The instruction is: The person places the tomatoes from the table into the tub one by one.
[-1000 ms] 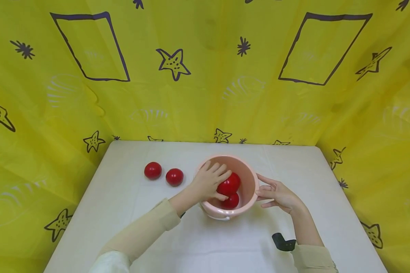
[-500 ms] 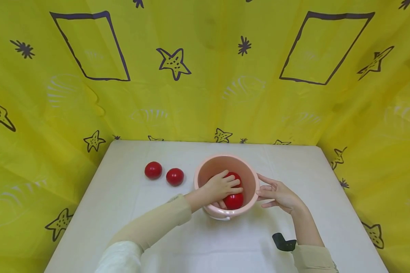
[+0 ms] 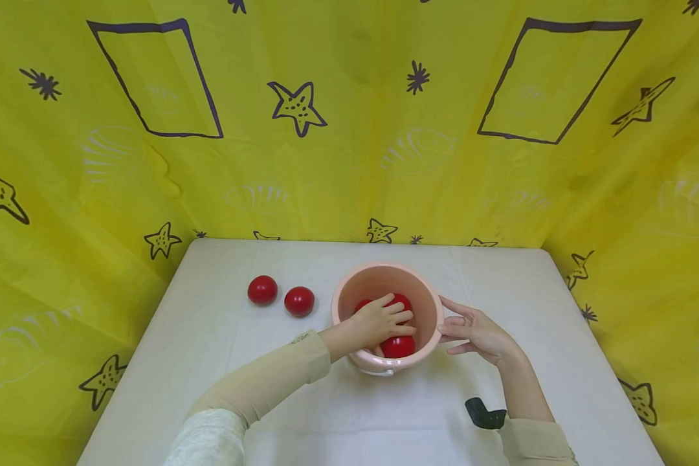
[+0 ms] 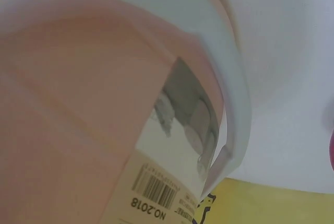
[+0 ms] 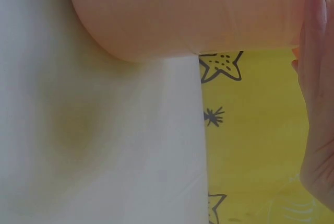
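Observation:
A pink bucket (image 3: 345,285) with a white handle (image 3: 378,372) stands upright on the table. My left hand (image 3: 378,322) reaches inside it, fingers spread over smooth red balls; the thumb is mostly hidden. One red ball (image 3: 399,347) shows below the little finger. Behind the fingers is another red ball (image 3: 400,300), and a third red ball (image 3: 360,304) peeks out beside the hand. Fairly straight fingers of my right hand (image 3: 480,335) touch the bucket's right side near the rim. In the left wrist view, the bucket wall and its label (image 4: 167,172) block sight of the left hand.
Two more red balls, a left one (image 3: 263,290) and a nearer one (image 3: 299,301), lie left of the bucket on the white table (image 3: 303,421). A black angled piece (image 3: 485,414) is beside the right wrist. A yellow patterned curtain (image 3: 349,168) surrounds the table.
My left hand has moved down and right, deeper into the bucket, carrying a red ball in, and its fingers now look looser. The right hand has stayed at the bucket's side.

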`<state>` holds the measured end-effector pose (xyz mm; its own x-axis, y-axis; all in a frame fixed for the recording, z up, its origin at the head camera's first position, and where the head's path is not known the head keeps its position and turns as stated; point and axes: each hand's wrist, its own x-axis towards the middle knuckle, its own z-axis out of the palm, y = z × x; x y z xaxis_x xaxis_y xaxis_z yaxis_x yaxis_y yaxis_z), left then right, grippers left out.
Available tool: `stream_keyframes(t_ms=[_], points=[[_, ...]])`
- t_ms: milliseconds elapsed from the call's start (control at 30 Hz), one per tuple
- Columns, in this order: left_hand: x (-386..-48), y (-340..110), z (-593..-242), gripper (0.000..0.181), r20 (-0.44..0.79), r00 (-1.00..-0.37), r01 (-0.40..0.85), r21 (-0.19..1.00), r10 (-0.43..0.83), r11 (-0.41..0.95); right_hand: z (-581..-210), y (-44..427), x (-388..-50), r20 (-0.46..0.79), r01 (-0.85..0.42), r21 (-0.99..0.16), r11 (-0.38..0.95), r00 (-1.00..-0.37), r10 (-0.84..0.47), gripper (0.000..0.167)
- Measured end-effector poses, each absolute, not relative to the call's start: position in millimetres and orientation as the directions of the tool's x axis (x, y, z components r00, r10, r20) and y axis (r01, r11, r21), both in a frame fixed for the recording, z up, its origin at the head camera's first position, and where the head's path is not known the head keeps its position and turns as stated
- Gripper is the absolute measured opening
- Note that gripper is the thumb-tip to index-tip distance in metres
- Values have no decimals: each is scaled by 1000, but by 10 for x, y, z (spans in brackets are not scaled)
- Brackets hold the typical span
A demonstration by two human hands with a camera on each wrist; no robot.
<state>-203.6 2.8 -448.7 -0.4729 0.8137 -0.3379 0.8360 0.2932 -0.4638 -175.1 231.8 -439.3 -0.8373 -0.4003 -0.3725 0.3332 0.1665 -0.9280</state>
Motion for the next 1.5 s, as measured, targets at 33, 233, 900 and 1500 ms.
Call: stream_keyframes(t_ms=[33,233,900,1500], points=[[-2035,29,-4483,84,-339,-473,838,-458,814,296,-4393,2319,-1752,-371,333,-929,164,-837,-403,74],[-2036,18,-4483,83,-331,-476,851,-406,815,332,-4399,2324,-1755,-368,331,-930,161,-835,-408,74],[-2160,-244,-4405,85,-175,-585,810,-81,792,581,-4414,2322,-1764,-371,332,-929,166,-836,-404,74],[-2585,-1436,-4372,78,161,-945,317,248,284,915,-4409,2325,-1765,-369,332,-930,160,-834,-410,75]])
